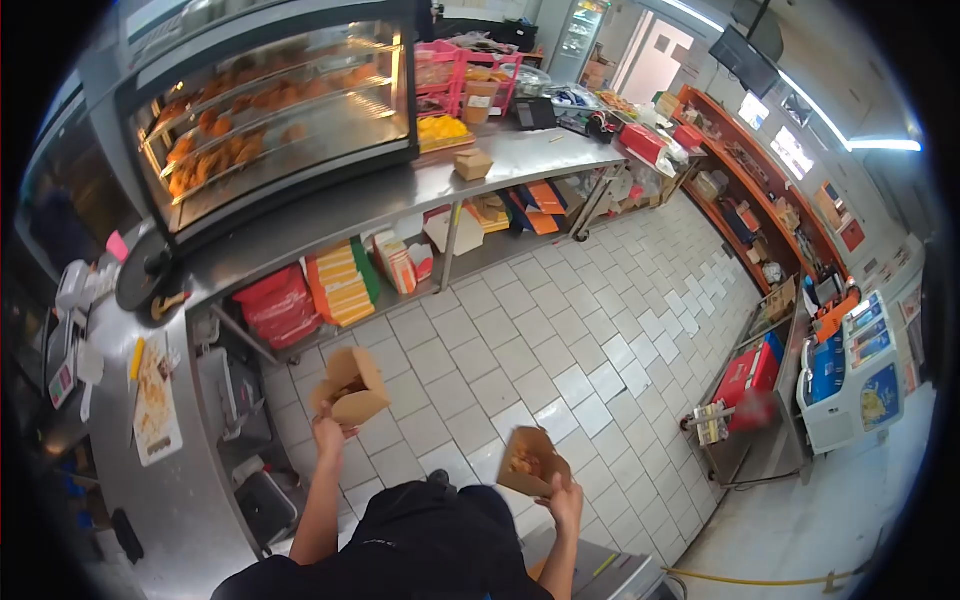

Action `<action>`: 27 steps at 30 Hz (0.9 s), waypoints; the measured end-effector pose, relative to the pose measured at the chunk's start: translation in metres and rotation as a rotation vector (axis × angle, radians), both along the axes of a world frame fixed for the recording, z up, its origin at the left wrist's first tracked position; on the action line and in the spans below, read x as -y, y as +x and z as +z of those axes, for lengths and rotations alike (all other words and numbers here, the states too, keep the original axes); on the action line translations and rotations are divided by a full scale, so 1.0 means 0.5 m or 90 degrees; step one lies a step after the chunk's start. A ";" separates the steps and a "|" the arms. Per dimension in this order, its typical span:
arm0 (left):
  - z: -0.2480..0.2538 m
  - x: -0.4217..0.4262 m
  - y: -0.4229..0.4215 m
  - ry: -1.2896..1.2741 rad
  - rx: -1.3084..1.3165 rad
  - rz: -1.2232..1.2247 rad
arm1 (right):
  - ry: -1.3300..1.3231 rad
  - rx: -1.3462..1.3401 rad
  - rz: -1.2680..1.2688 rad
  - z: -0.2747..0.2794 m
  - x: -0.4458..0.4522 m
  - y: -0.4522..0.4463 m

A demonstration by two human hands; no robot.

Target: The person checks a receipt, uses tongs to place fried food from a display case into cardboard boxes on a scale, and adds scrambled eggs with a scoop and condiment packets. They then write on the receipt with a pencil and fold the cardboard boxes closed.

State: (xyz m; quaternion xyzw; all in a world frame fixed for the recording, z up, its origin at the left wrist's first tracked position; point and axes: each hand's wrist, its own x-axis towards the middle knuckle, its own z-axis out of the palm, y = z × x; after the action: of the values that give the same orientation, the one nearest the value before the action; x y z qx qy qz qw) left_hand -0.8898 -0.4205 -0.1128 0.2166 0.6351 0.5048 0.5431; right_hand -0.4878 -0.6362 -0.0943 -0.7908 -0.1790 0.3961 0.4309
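Observation:
My left hand (332,432) holds an open brown cardboard box (362,398) from below, with brown food inside. In my right hand (565,502) is a second open cardboard box (520,447), tilted, with fried-looking food (524,461) showing in it. Both boxes are held apart from each other above the tiled floor. A closed small cardboard box (473,164) sits on the steel counter (400,192) ahead, to the right of the lit glass cabinet (275,115) with fried food on its shelves.
On the left counter (195,510) lie a stained white cutting board (158,415) and a yellow-handled knife (137,360). Packets (340,280) fill the shelf under the front counter. Orange shelving (735,240) and a steel trolley (745,455) stand at the right.

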 end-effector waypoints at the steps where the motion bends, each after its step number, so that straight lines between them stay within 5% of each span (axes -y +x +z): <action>1: 0.009 -0.051 0.056 0.004 -0.012 -0.007 | -0.030 0.011 -0.036 -0.022 0.006 0.047; 5: 0.003 -0.263 0.280 0.036 0.064 -0.178 | -0.054 0.063 -0.241 -0.029 -0.040 0.198; 10: -0.008 -0.430 0.550 0.027 0.162 -0.248 | -0.094 0.144 -0.257 -0.047 -0.249 0.452; 14: -0.007 -0.524 0.712 -0.008 0.172 -0.183 | -0.153 0.392 0.019 0.030 -0.548 0.650; 20: 0.007 -0.749 0.847 0.026 0.139 -0.112 | 0.014 0.475 0.326 0.156 -1.065 0.815; 22: 0.026 -0.842 0.880 0.078 0.032 -0.109 | 0.108 0.248 0.301 0.144 -1.227 0.837; 27: 0.042 -1.118 0.985 0.153 -0.083 -0.089 | 0.152 0.248 0.344 0.164 -1.551 0.822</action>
State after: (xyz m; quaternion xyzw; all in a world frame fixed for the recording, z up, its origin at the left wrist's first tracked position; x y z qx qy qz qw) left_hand -0.3975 0.1387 -0.0917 0.3558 0.5874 0.5232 0.5046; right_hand -0.0768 0.1395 -0.0125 -0.7194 -0.5057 0.3141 0.3578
